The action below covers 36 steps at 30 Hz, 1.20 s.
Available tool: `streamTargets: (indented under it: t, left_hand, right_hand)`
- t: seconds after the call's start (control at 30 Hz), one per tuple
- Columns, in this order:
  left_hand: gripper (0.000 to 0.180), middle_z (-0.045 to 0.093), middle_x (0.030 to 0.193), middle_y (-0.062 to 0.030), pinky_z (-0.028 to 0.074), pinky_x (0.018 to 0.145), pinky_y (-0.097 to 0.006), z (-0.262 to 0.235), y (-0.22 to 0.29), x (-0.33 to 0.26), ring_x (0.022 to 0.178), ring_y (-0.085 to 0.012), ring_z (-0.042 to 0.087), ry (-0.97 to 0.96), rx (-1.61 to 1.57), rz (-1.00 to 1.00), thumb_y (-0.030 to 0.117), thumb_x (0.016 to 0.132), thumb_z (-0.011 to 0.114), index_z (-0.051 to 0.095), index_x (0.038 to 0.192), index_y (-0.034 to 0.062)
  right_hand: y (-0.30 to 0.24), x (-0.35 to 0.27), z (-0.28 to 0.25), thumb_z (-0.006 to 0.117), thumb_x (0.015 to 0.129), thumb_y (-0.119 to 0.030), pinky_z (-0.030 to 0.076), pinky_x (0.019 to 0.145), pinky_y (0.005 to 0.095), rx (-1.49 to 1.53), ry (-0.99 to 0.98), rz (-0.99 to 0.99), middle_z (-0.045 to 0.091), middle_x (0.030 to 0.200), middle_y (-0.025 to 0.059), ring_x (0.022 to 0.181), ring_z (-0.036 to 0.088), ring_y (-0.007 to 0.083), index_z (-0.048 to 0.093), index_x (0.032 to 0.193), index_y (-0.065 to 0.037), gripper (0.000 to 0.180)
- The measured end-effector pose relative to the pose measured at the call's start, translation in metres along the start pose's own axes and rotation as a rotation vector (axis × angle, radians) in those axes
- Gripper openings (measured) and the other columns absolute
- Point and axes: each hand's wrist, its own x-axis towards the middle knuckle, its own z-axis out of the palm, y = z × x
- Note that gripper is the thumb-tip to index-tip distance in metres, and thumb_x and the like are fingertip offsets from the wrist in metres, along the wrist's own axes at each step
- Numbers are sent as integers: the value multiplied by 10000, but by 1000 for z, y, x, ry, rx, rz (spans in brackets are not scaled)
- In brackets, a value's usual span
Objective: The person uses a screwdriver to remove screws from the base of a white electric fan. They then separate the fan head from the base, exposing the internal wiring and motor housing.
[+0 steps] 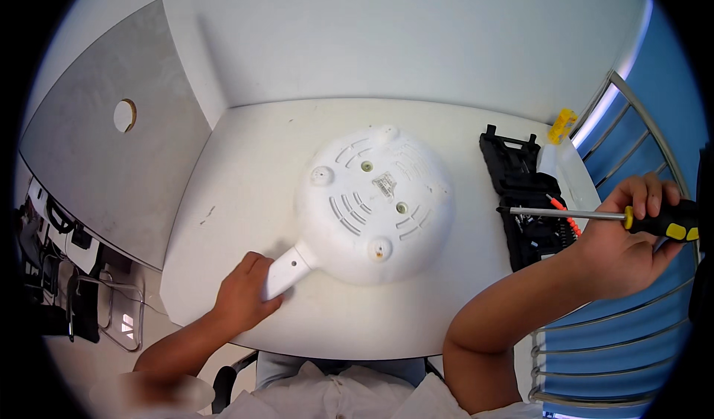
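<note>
A round white appliance [375,203] lies upside down in the middle of the white table [245,159], its vented base and feet facing up. My left hand [242,292] grips its short white handle [288,269] at the lower left. My right hand [621,244] is raised off to the right, above the table's edge, and holds a screwdriver [595,215] with a black and yellow grip. Its metal shaft points left over the tool case, apart from the appliance.
An open black tool case [520,188] with orange bits lies on the table's right side. A yellow part [563,124] sits behind it. A grey panel with a round hole [111,136] stands at the left. A metal railing [632,144] runs along the right.
</note>
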Motion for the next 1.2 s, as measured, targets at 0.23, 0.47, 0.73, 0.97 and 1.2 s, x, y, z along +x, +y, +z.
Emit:
streamTargets:
  t: [0.23, 0.47, 0.73, 0.97, 1.2]
  left_hand:
    - [588, 511, 1060, -151, 488, 748, -385, -4, -22, 1, 904, -328, 556, 310, 153, 177, 76, 554, 773, 507, 1076, 32]
    - [591, 493, 1085, -148, 490, 737, -379, -3, -26, 7, 893, -323, 558, 278, 102, 138, 84, 565, 779, 505, 1086, 30]
    - [592, 495, 1076, -132, 489, 728, -374, -1, -25, 6, 884, -312, 560, 269, 84, 105, 88, 567, 777, 506, 1089, 25]
    - [553, 519, 1066, -119, 484, 766, -369, -3, -29, 1, 915, -301, 560, 252, 86, 49, 112, 566, 778, 539, 1061, 44]
    - [574, 533, 1058, -121, 486, 752, -373, -6, -38, -11, 909, -300, 564, 280, 117, 98, 102, 545, 787, 546, 1062, 51]
  right_hand:
    - [6, -3, 6, 373, 932, -311, 374, 566, 286, -16, -49, 27, 465, 946, 114, 692, 432, 181, 414, 1038, 6, 337]
    - [7, -5, 8, 358, 935, -324, 376, 559, 286, -16, -76, 24, 468, 948, 122, 690, 436, 187, 415, 1025, 14, 354]
    - [6, -4, 8, 350, 933, -311, 377, 557, 288, 4, -78, 42, 470, 952, 123, 686, 435, 186, 418, 1019, 15, 344]
    - [4, -2, 6, 361, 933, -317, 379, 546, 275, 18, -53, 28, 488, 950, 126, 670, 435, 181, 422, 1036, 9, 347]
    - [5, -1, 7, 367, 941, -322, 372, 538, 267, 22, -93, 34, 484, 956, 127, 677, 425, 180, 425, 1047, 6, 349]
